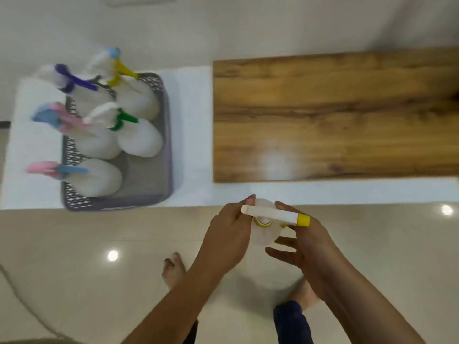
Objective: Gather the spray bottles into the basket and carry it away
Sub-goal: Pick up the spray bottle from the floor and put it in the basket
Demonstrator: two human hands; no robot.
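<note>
A white spray bottle with a yellow nozzle (275,216) stands upright in the air just in front of the table's near edge. My left hand (228,234) grips its neck from the left. My right hand (303,242) touches the sprayer head from the right, its lower fingers spread apart. A grey perforated basket (164,135) sits on the white table at the left. It holds several white spray bottles with coloured heads: purple (74,80), yellow (121,70), green (124,119) and pink-blue (57,168). The basket's near right corner shows bare floor.
A wooden board (335,115) covers the right part of the white table (193,120). Glossy beige floor tiles (99,281) lie below, with my bare feet (173,269) on them. A thin cable (22,301) runs across the floor at the lower left.
</note>
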